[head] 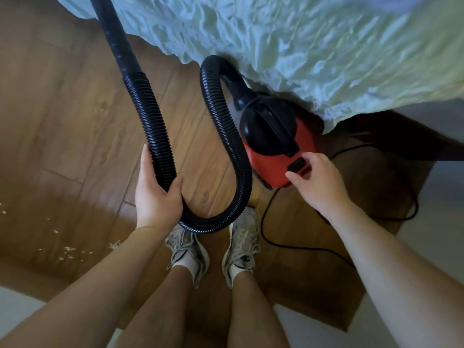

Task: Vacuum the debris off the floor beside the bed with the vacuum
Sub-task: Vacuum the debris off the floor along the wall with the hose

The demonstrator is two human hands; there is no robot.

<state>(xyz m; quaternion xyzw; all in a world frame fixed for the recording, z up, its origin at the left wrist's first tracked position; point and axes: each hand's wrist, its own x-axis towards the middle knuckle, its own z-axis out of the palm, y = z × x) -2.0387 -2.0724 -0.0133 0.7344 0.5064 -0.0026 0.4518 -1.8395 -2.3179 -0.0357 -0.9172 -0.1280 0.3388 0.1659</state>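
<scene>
Step in hand: switching on, judged from the pose. The vacuum body (271, 146), red with a black top, stands on the wooden floor (62, 109) against the edge of the bed cover (301, 46). The right hand (316, 182) rests at the near end of the vacuum body, its loosely curled fingers on or just beside the black switch (297, 165) and grasping nothing; whether the switch is pressed cannot be told. The left hand (157, 194) is closed round the ribbed hose (226, 121), to the left of the vacuum body. From there the hose runs up into a rigid wand (113, 33), whose nozzle lies out of view. The debris (67, 249), pale flakes, lies on the floor well to the left of the vacuum body and apart from it. The power cord (276, 237) trails from the near side of the vacuum body, past the person's shoes (241, 247).

To do the step well: press the switch squarely, so that the vacuum body does not slide. Keep a firm hold on the hose, since suction may tug it. Mind the cord by the feet when turning towards the debris.
</scene>
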